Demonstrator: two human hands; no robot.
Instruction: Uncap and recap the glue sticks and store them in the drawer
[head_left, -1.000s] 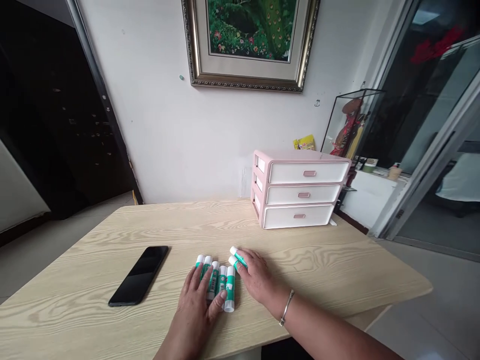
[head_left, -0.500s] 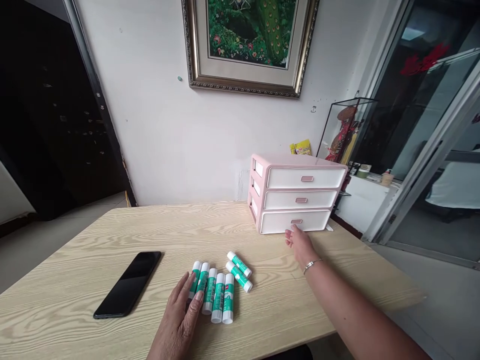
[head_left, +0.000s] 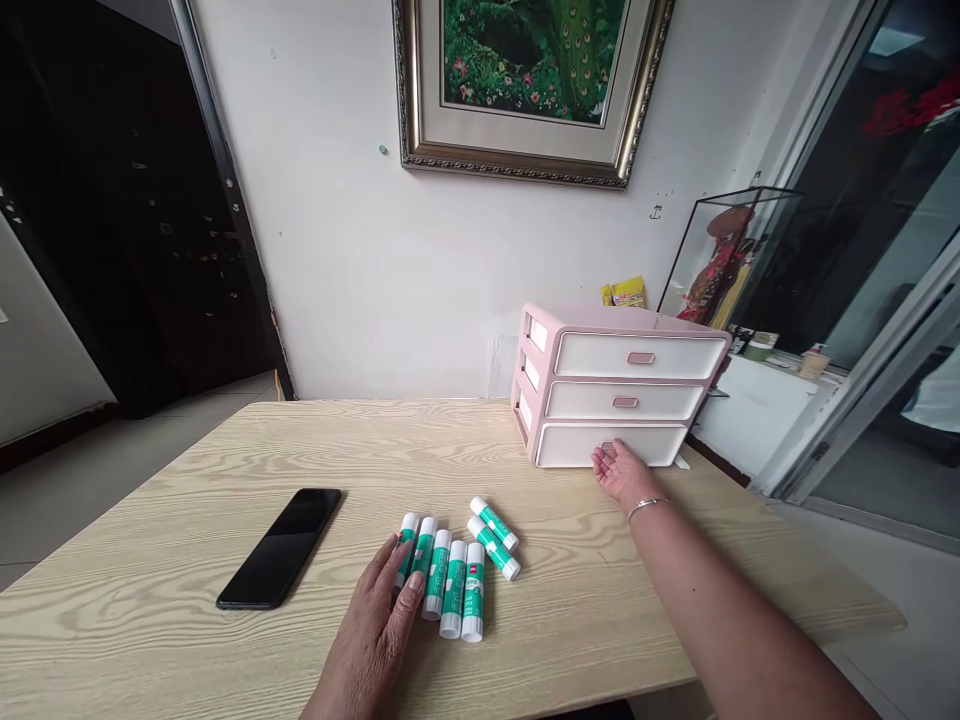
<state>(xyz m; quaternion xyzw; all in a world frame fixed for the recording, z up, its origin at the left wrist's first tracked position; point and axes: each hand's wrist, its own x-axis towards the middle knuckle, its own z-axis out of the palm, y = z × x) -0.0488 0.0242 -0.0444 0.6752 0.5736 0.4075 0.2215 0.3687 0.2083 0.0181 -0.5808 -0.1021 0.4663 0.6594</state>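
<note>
Several green-and-white glue sticks lie side by side on the table, and two more rest at an angle behind them on the right. My left hand lies against the leftmost sticks, its fingers stretched out and gripping nothing. A pink drawer unit with three white-fronted drawers stands at the back right, all drawers closed. At the bottom drawer, my right hand reaches palm up with its fingertips hooked on the pink handle, which they partly cover.
A black phone lies flat on the wooden table, left of the sticks. Behind the drawer unit are a yellow packet and a glass case with a figurine. A framed picture hangs on the wall.
The view has turned slightly, shifting the scene to the right. My right fingers have moved up onto the bottom drawer's handle. My left hand keeps its place by the glue sticks.
</note>
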